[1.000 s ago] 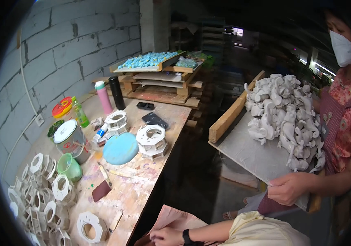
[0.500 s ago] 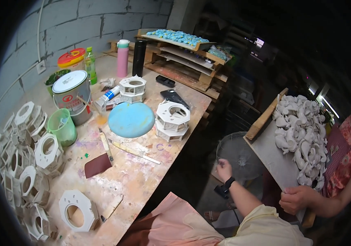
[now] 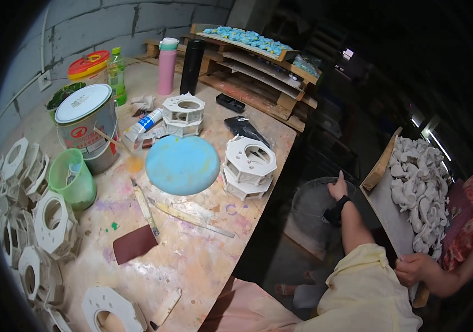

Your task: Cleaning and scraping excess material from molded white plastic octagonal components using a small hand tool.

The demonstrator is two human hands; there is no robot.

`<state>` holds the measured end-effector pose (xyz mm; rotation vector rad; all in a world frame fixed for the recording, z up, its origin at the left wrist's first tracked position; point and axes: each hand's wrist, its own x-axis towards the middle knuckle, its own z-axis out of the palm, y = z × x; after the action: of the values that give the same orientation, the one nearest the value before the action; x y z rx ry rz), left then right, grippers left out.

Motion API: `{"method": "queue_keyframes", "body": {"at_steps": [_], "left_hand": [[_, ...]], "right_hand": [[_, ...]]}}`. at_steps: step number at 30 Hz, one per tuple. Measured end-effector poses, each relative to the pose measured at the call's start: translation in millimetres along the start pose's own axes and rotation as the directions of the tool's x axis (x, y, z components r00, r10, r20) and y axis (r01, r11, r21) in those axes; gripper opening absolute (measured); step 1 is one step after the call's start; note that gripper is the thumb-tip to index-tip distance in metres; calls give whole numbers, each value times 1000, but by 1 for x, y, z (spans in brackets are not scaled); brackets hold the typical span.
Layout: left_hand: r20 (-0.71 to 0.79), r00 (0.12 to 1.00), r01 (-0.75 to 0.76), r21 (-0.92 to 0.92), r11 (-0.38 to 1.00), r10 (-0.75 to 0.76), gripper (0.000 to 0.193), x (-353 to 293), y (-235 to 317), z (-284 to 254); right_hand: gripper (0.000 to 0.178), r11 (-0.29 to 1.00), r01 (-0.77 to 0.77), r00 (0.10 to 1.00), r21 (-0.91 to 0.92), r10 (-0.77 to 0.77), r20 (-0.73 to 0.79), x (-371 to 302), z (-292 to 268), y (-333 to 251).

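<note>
My right hand (image 3: 338,188) is stretched out to the right of the table, at the upper rim of a round wire-grille fan (image 3: 311,207). One finger points up and nothing shows in the hand; whether it touches the grille I cannot tell. A black band (image 3: 336,211) circles the wrist. My left hand is out of view. Close by on the right, a person's hand (image 3: 416,268) grips the near end of a board (image 3: 377,205) heaped with pale grey curled clay-like pieces (image 3: 420,188).
The table (image 3: 192,254) holds a blue disc (image 3: 182,165), white octagonal frames (image 3: 250,160), a knife (image 3: 145,207), a brown sheet (image 3: 135,244), a green cup (image 3: 73,180), a lidded pail (image 3: 87,130) and bottles (image 3: 192,66). Wooden pallets (image 3: 253,91) stand behind.
My right hand has moved up and rightward along the fan, and a finger now points up. The loaded board has shifted rightward in view. The table appears lower and nearer.
</note>
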<state>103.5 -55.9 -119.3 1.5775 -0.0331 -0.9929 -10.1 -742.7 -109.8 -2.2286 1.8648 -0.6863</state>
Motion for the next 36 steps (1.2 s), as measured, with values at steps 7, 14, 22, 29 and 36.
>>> {"method": "queue_keyframes", "body": {"at_steps": [7,14,22,29,36], "left_hand": [[66,998,-4,41,999,2,40,12,7,0],[116,993,-24,82,996,15,40,11,8,-1],[276,959,-100,113,989,65,39,14,33,21],[326,940,-148,138,979,96,39,0,44,29],[381,914,-214,161,963,139,39,-4,59,43]], "right_hand": [[79,999,33,999,-36,-35,-34,36,11,23],[76,963,-74,990,258,40,135,-22,18,-21],[58,832,-162,936,531,-42,350,-121,72,-41],[51,881,-2,816,473,-273,510,-212,83,-48],[37,943,24,510,332,-297,807,-254,73,-48]]}}
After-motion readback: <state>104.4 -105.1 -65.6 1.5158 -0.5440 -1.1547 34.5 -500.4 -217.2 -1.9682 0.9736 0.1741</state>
